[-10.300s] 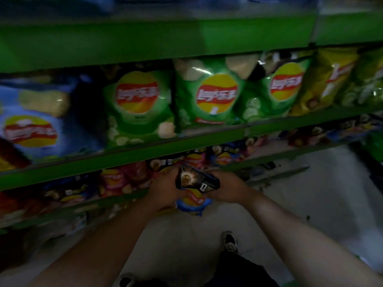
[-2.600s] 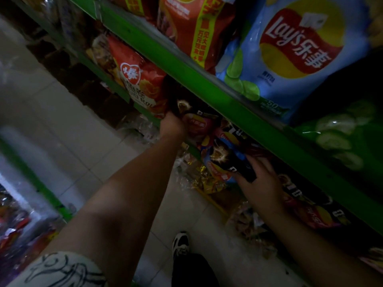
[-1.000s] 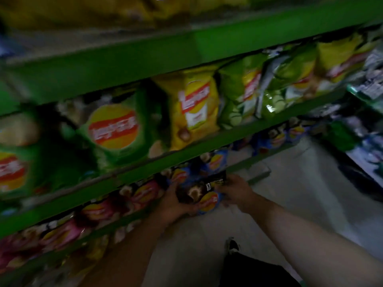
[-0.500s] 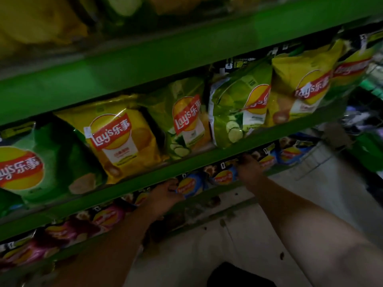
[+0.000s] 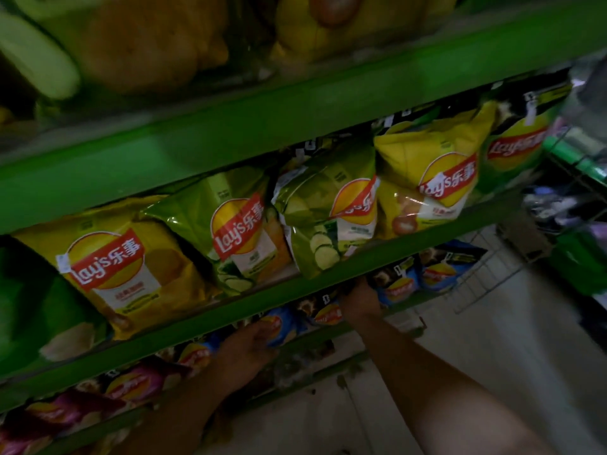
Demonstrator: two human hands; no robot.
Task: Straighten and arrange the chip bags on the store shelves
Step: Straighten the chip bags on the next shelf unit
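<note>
Small blue Lay's bags (image 5: 399,284) are standing in a row on the lower green shelf (image 5: 315,338). The left hand (image 5: 246,349) is laying outstretched fingers against one blue bag (image 5: 279,325). The right hand (image 5: 359,302) is reaching in between bags further right, with its fingers hidden, so I cannot tell its grip. Above, a yellow Lay's bag (image 5: 108,267) and a cucumber Lay's bag (image 5: 325,224) are leaning on the middle shelf (image 5: 394,251).
</note>
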